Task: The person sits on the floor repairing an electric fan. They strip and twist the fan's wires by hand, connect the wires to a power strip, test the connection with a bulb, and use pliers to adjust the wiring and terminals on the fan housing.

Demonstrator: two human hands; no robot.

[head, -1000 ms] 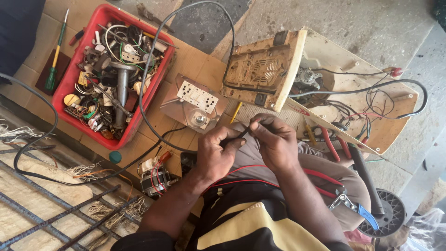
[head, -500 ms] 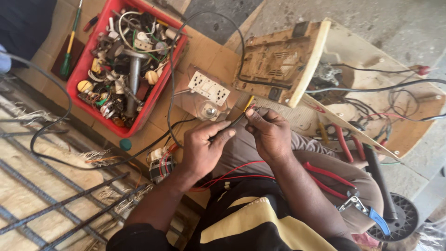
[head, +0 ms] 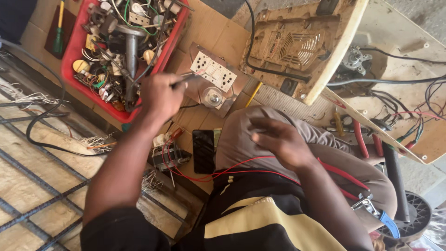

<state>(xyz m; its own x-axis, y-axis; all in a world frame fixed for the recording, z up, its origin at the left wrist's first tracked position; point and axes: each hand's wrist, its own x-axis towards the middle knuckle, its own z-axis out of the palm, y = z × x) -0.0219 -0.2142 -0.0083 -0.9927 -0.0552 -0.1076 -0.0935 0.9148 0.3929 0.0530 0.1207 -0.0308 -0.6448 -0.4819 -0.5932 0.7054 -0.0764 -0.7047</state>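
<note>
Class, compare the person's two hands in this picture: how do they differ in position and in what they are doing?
The left hand reaches out beside the red tray, while the right hand rests over the knee. The left hand has its grip on a thin dark tool; whether the right hand holds anything cannot be told. Both are bare.

Left hand (head: 160,95) beside red tray (head: 74,56)

A red tray (head: 74,69) of jumbled parts and wires serves as landmark. Left of it lies a green-handled screwdriver (head: 58,32). Right of it sits a white switch panel (head: 214,71), farther right an upturned beige casing (head: 297,44). Below it lies a dark phone (head: 203,151).
</note>
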